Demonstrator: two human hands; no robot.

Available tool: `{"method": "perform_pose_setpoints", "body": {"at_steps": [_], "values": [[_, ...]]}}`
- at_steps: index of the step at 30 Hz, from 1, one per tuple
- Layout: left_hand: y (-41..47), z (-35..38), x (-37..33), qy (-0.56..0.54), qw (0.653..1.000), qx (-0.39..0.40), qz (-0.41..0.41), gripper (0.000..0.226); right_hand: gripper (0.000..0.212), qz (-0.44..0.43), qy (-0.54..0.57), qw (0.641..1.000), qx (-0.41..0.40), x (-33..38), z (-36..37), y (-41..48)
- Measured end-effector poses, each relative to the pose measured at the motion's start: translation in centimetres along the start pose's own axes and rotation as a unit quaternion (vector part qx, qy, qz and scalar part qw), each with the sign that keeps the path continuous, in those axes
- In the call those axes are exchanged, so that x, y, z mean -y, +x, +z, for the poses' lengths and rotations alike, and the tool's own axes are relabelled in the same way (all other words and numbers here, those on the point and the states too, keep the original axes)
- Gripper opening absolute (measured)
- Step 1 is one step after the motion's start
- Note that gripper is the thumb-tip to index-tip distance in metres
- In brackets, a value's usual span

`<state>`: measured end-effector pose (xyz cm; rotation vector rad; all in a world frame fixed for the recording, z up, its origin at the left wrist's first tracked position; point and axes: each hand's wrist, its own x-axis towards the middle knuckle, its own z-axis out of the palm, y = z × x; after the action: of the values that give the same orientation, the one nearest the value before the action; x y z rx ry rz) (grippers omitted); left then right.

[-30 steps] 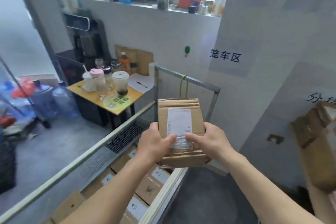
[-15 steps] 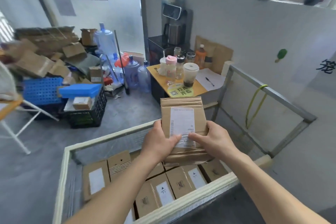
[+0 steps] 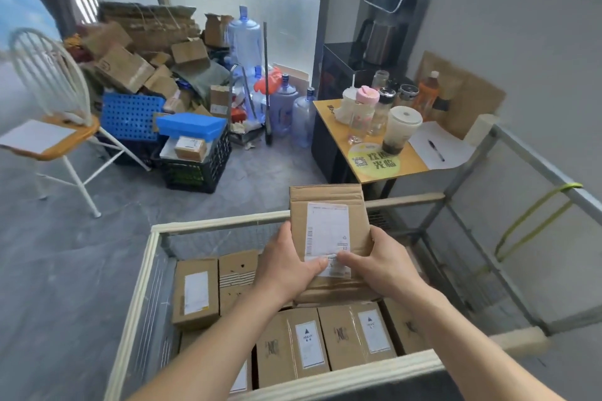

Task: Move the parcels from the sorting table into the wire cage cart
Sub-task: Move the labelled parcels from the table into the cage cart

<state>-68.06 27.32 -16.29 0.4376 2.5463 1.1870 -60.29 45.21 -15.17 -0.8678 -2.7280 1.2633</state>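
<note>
While gripped by the left hand [image 3: 286, 270] and right hand [image 3: 382, 265], a parcel [image 3: 329, 221] was held mid-frame over boxes [image 3: 306, 347] labelled "HEAVY" in the cart [image 3: 143, 283].

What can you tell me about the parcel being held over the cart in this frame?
The parcel is a brown cardboard box with a creased, slightly worn top flap. A white shipping label with a barcode down one edge faces the camera. It is held roughly upright above the wire cage cart and the boxes lying inside. The left hand grips its lower left edge and the right hand its lower right, thumbs on the label's bottom.
</note>
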Motion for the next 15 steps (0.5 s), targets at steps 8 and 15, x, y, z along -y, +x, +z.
{"method": "perform_pose_setpoints", "body": {"at_steps": [8,15], "values": [[5.5,-0.2,5.7,0.0,0.999,0.036,-0.034,0.087,0.067,0.035,-0.022,0.999,0.033,0.9,5.5,5.2],[7.3,1.7,10.3,0.001,0.993,0.062,-0.1,0.087,0.055,0.076,-0.052,0.991,0.1,-1.6,10.5,8.4]]}}
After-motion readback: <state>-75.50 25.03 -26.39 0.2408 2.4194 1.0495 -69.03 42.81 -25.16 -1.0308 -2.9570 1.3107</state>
